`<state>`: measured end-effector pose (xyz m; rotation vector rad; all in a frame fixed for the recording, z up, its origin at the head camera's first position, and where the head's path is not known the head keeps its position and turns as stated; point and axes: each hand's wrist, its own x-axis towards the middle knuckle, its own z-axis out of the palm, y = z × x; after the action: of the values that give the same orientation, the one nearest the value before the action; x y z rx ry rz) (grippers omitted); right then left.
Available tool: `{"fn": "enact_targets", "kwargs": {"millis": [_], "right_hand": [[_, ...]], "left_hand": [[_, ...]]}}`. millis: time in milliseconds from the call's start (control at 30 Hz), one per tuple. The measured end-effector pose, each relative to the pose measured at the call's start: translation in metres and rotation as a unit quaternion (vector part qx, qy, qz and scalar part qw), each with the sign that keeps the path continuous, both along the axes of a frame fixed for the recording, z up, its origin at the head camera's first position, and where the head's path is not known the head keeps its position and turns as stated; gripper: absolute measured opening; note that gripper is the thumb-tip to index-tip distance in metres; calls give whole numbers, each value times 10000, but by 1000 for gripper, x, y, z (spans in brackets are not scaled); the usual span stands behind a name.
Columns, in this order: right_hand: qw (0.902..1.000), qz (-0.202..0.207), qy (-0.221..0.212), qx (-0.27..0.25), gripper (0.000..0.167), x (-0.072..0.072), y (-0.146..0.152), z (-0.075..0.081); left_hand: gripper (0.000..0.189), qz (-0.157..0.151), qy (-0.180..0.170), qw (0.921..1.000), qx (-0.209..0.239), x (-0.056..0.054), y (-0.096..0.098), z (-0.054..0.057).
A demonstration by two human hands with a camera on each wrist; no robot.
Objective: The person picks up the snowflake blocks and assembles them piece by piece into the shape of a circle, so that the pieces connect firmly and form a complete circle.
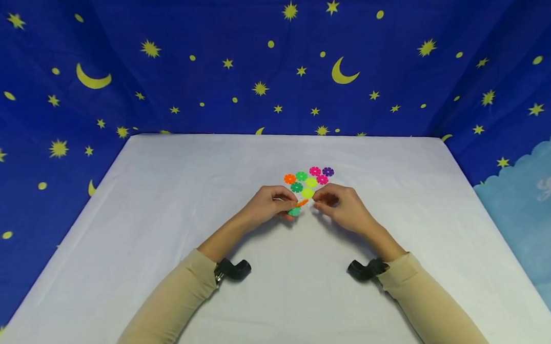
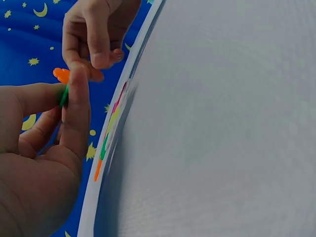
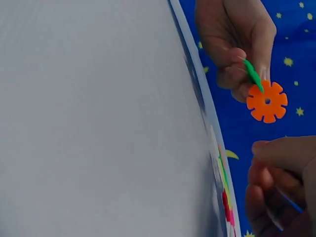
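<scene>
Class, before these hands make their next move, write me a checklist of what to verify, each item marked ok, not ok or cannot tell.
1. Left hand pinches the green disc: ok.
2. Raised orange disc meets the green one at an angle, edge to edge: ok.
3. Orange pushed fully into the green's slot: cannot tell; the views don't show how deep it sits.
4. Right hand has another disc ready: not ok; no disc shows in it.
5. Spare within apparent reach: ok; the purple disc lies on the white table just beyond the right hand.
</scene>
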<state>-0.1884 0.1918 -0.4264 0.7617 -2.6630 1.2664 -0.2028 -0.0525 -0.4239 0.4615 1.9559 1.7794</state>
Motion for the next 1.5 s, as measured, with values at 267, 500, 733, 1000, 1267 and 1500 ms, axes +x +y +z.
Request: {"fn": "enact_targets", "kwargs": {"millis": [267, 500, 733, 1000, 1267, 1500], "right_hand": [[9985, 225, -162, 481, 25, -4, 6, -7], [9978, 220, -117, 619, 22, -5, 8, -12], [9976, 114, -206, 658, 25, -5, 8, -10], [9972, -39, -511, 552, 29, -4, 7, -8], [9958, -233, -787, 410, 19, -6, 11, -6], [9938, -250, -1081, 57, 16, -7, 14, -8]], "left_hand": [[12, 91, -46, 9999, -55, 0, 2, -1], [13, 83, -215, 9996, 159, 0, 3, 0], [16, 95, -331, 9991, 233, 0, 4, 2], [16, 107, -264, 9995, 160, 0, 3, -3], [20, 123, -275, 9995, 104, 0, 4, -5], [20, 121, -251, 9995, 133, 2, 4, -6]]}}
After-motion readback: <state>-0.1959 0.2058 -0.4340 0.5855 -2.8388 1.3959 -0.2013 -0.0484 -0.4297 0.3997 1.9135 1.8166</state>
